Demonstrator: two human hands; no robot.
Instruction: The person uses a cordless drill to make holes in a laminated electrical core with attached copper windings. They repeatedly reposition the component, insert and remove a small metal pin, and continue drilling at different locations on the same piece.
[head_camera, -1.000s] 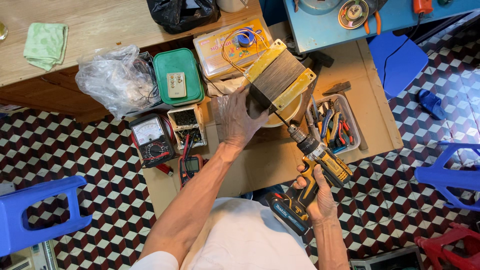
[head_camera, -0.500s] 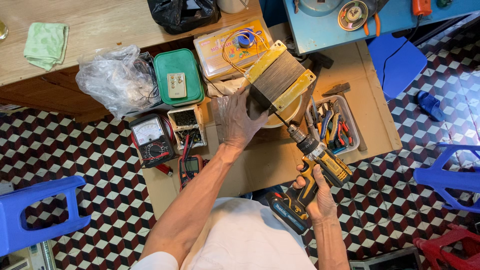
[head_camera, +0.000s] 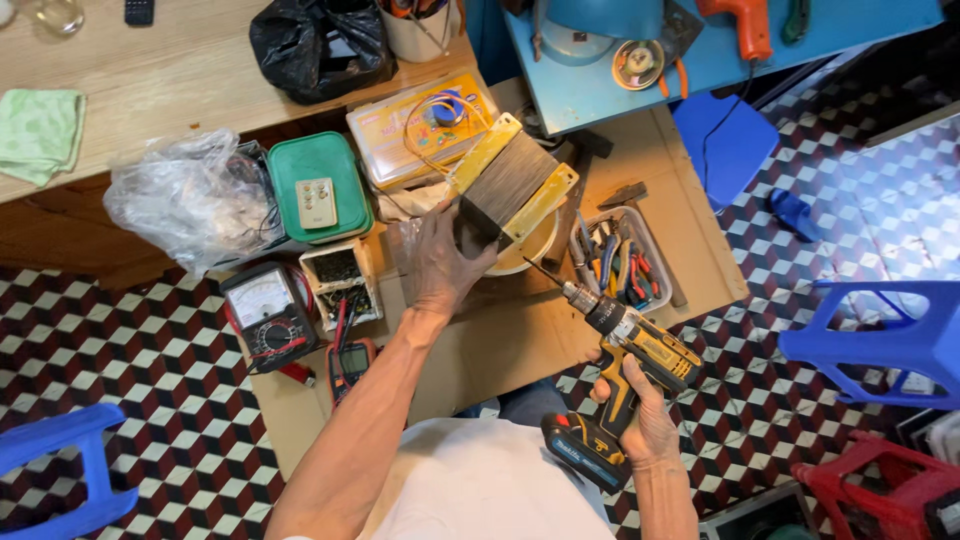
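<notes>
The left hand (head_camera: 440, 262) clamps the near end of a dark ribbed metal block (head_camera: 505, 185), fingers wrapped over its lower corner, holding it down on the cardboard sheet (head_camera: 520, 335) that covers the low work surface. The block is finned, grey-black, with a flat yellow plate along each long side; its long axis runs diagonally, up and to the right away from the left hand. The right hand (head_camera: 640, 420) is closed around the grip of a yellow and black cordless drill (head_camera: 625, 345), battery at the bottom near the person's lap. The drill's thin bit (head_camera: 545, 275) points up and left toward the block's near right edge, tip just beside it, contact cannot be told. The left hand is on the block; the right hand is well back from it, behind the drill. A white bowl (head_camera: 530, 250) sits partly under the block. Right of the block, a clear tray of pliers (head_camera: 625, 265). Left of the block, a green plastic box (head_camera: 318, 190), a small open parts box (head_camera: 340, 280) and an analogue meter (head_camera: 265, 315).
</notes>
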